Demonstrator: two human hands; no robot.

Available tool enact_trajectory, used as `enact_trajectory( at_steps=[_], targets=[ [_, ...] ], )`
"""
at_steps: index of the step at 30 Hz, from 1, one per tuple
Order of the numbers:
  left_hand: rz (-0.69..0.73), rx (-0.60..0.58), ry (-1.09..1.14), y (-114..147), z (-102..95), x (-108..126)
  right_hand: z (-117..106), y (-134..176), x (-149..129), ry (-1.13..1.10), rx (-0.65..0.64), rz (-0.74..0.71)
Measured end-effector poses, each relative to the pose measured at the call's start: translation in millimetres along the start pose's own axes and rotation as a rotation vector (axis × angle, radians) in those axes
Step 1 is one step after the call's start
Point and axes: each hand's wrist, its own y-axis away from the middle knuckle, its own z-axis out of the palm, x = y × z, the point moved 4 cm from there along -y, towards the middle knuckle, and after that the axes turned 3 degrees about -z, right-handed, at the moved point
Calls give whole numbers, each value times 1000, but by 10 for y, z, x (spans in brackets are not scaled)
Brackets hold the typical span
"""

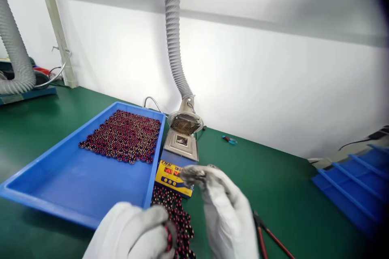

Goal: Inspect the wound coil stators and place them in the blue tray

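Observation:
My left hand (pixel 133 230), in a white glove, is closed at the bottom of the view. Between its fingertips is a small dark ring-shaped part (pixel 169 238) with pink marks. Just right of it lies a pile of similar ring-shaped parts (pixel 182 222) on the green table. My right hand (pixel 223 206), gloved and grey at the fingertips, is raised with thumb and fingers pinched together. Whatever sits in that pinch is blurred. Behind the right fingertips stands a yellow and blue solder pot (pixel 173 178) with a lit red display and a square metal top.
A blue tray (pixel 75 184) at left holds many ring-shaped parts (pixel 124 135) in packed rows. A grey exhaust hose (pixel 173 28) with a metal hood hangs over the pot. Red-handled pliers (pixel 267 236) lie right of my right hand. Blue ribbed plastic (pixel 352 190) is far right.

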Motion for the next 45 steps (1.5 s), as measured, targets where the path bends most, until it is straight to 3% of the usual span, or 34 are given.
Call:
enact_trajectory(
  at_steps=[4,8,11,16,19,22,26,29,33,36,41,45],
  targets=[
    [-35,206,13,-570,90,6,138,-251,303,-268,-109,-9],
    [-86,312,79,-706,230,-14,65,-449,339,-286,-42,-108],
    [-235,225,156,-693,297,-121,23,-438,227,-253,-34,-127],
    [-191,-44,320,-646,476,-249,103,-324,156,-144,25,-72],
    [-195,-29,424,-602,534,-345,123,-320,149,-111,51,-138],
    [-164,9,449,-572,516,-401,124,-342,96,-75,-76,-234],
    [-119,-11,438,-606,446,-377,106,-343,74,15,-200,-259],
    [-53,42,385,-679,367,-294,108,-326,118,-30,-151,-235],
    [23,77,245,-729,314,-209,60,-298,175,-260,15,-113],
    [10,112,206,-709,294,-230,-33,-287,186,-322,143,-120],
    [-10,169,130,-665,265,-272,116,-325,520,-289,-13,-12],
    [-53,139,175,-667,258,-300,196,-354,779,-398,13,72]
  ],
)
